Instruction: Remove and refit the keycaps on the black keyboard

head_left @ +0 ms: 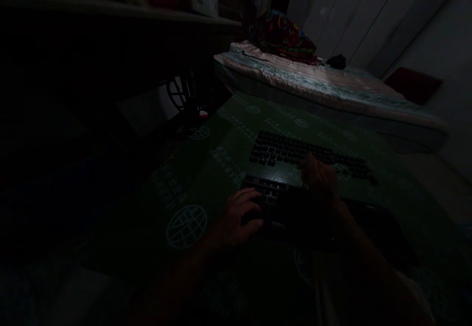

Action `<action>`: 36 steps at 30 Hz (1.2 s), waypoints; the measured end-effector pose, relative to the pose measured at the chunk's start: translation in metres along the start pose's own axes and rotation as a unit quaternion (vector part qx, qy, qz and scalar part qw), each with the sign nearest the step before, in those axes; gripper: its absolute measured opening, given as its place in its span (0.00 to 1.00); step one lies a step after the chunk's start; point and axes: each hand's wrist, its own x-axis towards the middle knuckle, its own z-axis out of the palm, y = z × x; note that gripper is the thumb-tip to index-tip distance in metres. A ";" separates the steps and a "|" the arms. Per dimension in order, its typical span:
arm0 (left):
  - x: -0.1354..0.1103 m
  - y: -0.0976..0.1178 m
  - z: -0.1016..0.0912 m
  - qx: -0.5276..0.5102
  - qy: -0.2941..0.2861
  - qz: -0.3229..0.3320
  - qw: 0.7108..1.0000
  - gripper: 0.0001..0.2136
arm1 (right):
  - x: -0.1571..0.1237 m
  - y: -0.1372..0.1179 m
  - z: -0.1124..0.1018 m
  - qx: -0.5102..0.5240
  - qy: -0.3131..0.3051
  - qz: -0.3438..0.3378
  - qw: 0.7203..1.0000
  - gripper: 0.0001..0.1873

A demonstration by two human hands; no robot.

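The view is very dark. A black keyboard body [278,223] lies across the green printed board, with a few switch positions showing at its left end. My left hand [241,215] holds that left end, its fingers curled over the top and the thumb nearer me. Beyond the keyboard, loose black keycaps [282,146] are laid out in rows. My right hand [320,176] is closed above the gap between keyboard and keycaps, close to the nearest row. What its fingers pinch, if anything, is too dark to make out. My right forearm hides the middle of the keyboard.
The green board [217,188] carries white lettering and globe prints. A bed [332,85] with a patterned sheet stands beyond it, with a colourful blanket heap [283,36] on top. To the left is a dark table [110,11] with bags and a small box [203,0].
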 end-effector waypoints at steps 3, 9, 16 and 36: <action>0.000 -0.001 0.002 0.021 0.003 0.016 1.000 0.06 | -0.029 -0.006 -0.013 0.043 0.023 0.049 0.998 0.34; 0.001 0.006 0.003 0.094 -0.001 0.033 0.995 0.06 | -0.065 -0.010 -0.020 0.199 -0.047 0.185 0.961 0.28; 0.000 0.024 0.005 0.217 -0.023 0.059 0.974 0.09 | -0.074 -0.011 -0.017 0.272 -0.119 0.222 0.929 0.24; 0.018 0.018 0.025 0.192 -0.093 0.097 0.972 0.05 | -0.081 -0.003 -0.033 0.174 -0.100 0.149 0.968 0.18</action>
